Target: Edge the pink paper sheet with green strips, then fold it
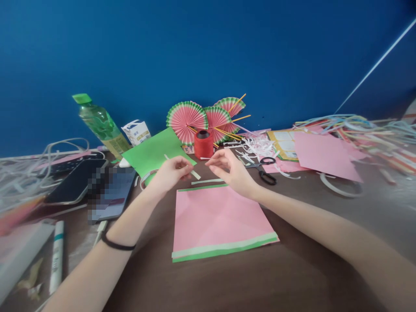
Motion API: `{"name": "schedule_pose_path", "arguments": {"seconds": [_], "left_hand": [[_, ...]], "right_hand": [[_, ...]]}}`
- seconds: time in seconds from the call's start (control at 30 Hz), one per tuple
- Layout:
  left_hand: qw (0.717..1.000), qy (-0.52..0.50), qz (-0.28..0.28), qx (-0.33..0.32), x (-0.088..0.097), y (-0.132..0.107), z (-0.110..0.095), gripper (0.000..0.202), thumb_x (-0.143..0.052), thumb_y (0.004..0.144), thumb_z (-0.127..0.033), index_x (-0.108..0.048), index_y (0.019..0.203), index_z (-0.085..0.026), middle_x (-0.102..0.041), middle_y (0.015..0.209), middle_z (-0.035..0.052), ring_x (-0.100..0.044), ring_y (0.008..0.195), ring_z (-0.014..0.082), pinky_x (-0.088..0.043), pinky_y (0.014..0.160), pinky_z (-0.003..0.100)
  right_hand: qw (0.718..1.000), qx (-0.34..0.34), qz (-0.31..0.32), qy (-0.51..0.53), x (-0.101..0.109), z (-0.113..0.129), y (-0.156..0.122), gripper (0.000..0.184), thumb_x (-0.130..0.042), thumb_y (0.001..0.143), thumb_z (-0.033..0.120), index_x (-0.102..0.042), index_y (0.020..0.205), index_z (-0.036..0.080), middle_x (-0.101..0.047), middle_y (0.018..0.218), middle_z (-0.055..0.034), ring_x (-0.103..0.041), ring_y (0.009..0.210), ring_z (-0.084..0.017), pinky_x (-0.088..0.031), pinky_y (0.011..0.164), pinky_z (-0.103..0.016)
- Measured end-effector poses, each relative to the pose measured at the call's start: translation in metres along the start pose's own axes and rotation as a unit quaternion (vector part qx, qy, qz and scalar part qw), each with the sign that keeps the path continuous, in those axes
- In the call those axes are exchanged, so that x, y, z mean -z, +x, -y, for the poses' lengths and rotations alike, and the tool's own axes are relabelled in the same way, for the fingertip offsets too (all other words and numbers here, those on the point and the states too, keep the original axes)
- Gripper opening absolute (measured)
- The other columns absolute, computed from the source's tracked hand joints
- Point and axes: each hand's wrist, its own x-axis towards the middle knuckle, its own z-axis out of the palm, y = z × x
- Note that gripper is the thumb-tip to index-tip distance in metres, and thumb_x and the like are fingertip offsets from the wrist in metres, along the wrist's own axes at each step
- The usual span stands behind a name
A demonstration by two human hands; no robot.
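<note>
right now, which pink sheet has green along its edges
The near, central pink sheet: green bands run along its near and far edges; the pink sheets at right show no green.

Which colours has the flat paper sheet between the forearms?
The flat paper sheet is pink, edged with green and pale green; head view.

A paper-craft desk, whether at home or elsewhere unclear; its dark tabletop (247,281) faces a blue wall (195,47); pleated paper fans (185,120), scissors (260,173), a red spool (203,148) and a marker (57,258) share it with a drink bottle (102,125).
</note>
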Motion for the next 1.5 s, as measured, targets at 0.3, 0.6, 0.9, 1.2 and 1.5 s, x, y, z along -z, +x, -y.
{"name": "schedule_pose_path", "arguments": {"seconds": [0.3,0.6,0.9,1.2,1.5], "left_hand": [[0.983,-0.162,0.059,0.057,-0.024,-0.013,-0.007,0.02,-0.065,0.064,-0.03,-0.055,0.072,-0.015,-0.063,0.062,-0.0009,-0.061,0.06,0.0097,-0.049,0.064,0.023],[0.994,-0.044,0.085,0.062,-0.016,-0.012,-0.011,0.009,-0.06,0.065,-0.022,-0.058,0.068,-0.014,-0.066,0.061,0.0021,-0.062,0.059,0.012,-0.05,0.064,0.026],[0.991,0.014,0.122,0.042,-0.016,-0.012,-0.008,0.01,-0.058,0.068,-0.025,-0.059,0.069,-0.015,-0.066,0.064,0.0023,-0.06,0.058,0.0117,-0.049,0.061,0.025],[0.99,0.007,0.137,0.035,-0.016,-0.014,-0.006,0.011,-0.056,0.069,-0.025,-0.059,0.07,-0.015,-0.066,0.065,0.0028,-0.061,0.061,0.0127,-0.049,0.063,0.026],[0.99,0.045,0.134,0.002,-0.016,-0.014,-0.004,0.011,-0.054,0.069,-0.027,-0.057,0.069,-0.016,-0.064,0.063,0.0012,-0.058,0.059,0.0121,-0.046,0.06,0.024]], "right_hand": [[0.997,-0.028,0.028,0.061,-0.008,-0.006,-0.003,0.036,-0.056,0.072,0.017,-0.031,0.096,0.024,-0.055,0.067,0.0066,-0.057,0.061,-0.011,-0.046,0.061,-0.026],[0.997,0.017,0.028,-0.068,-0.004,-0.012,-0.002,0.038,-0.049,0.069,0.011,-0.031,0.101,0.022,-0.055,0.075,0.0042,-0.052,0.062,-0.01,-0.041,0.062,-0.025],[0.996,0.004,0.072,-0.043,-0.006,-0.007,-0.006,0.037,-0.049,0.071,0.013,-0.031,0.101,0.023,-0.056,0.075,0.0041,-0.057,0.073,-0.012,-0.044,0.068,-0.027],[0.998,0.002,0.059,-0.037,-0.008,-0.012,-0.008,0.038,-0.048,0.07,0.01,-0.032,0.101,0.023,-0.055,0.071,0.0051,-0.058,0.07,-0.012,-0.044,0.07,-0.029],[0.998,0.0,0.053,-0.044,-0.011,-0.008,-0.009,0.038,-0.047,0.07,0.009,-0.031,0.102,0.023,-0.054,0.07,0.0054,-0.058,0.07,-0.013,-0.044,0.07,-0.029]]}}
